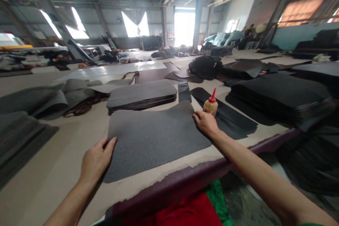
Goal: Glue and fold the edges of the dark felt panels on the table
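A dark grey sheet with rounded corners lies before me near the table's front edge. My left hand grips its left edge, the thumb on top and the other fingers partly hidden beneath. On the far right edge, my right hand pinches the sheet, which bulges up a little there. Just behind my right hand stands a glue bottle with a red pointed nozzle, upright and partly covered by the hand. A stack of similar grey sheets sits right beyond the one I hold.
Tall stacks of black sheets stand at the right. Black strips lie beside the bottle. Loose grey material and another stack are at the left. The table's edge has a maroon covering.
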A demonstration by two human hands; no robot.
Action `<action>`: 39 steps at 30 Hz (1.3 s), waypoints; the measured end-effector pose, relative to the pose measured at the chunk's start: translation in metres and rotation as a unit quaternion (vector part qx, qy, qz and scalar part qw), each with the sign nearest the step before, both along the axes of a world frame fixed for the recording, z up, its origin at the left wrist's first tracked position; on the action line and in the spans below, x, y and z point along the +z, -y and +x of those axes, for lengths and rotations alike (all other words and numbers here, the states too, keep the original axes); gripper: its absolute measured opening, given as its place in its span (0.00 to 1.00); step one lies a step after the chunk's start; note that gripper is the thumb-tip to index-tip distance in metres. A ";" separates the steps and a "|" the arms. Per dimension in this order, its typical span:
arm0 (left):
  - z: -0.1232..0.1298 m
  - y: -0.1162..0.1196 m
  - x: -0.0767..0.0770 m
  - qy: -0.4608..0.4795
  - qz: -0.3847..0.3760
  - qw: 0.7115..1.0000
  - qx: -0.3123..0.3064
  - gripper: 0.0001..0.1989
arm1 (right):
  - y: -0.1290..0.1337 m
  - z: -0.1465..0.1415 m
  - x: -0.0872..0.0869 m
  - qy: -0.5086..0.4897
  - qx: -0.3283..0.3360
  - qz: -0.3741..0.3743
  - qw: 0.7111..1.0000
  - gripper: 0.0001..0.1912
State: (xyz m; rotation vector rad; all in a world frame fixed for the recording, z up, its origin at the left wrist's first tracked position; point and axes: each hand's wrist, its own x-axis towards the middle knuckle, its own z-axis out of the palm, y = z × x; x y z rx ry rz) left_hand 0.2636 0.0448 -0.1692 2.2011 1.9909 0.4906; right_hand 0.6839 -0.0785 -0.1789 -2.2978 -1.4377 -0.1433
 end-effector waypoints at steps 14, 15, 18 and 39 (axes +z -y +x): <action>0.001 0.000 -0.006 0.011 0.013 1.000 -0.015 0.27 | 0.004 -0.005 0.000 0.078 -0.005 -0.066 0.995 0.14; 0.000 0.000 -0.007 0.015 0.016 1.000 -0.017 0.27 | 0.004 -0.006 0.000 0.083 -0.009 -0.070 0.994 0.14; 0.000 0.000 -0.008 0.016 0.017 1.000 -0.015 0.28 | 0.005 -0.011 0.002 0.106 -0.017 -0.079 0.991 0.14; 0.001 0.011 0.002 0.168 0.022 0.984 -0.055 0.17 | 0.013 0.003 -0.003 0.131 0.019 -0.147 0.980 0.16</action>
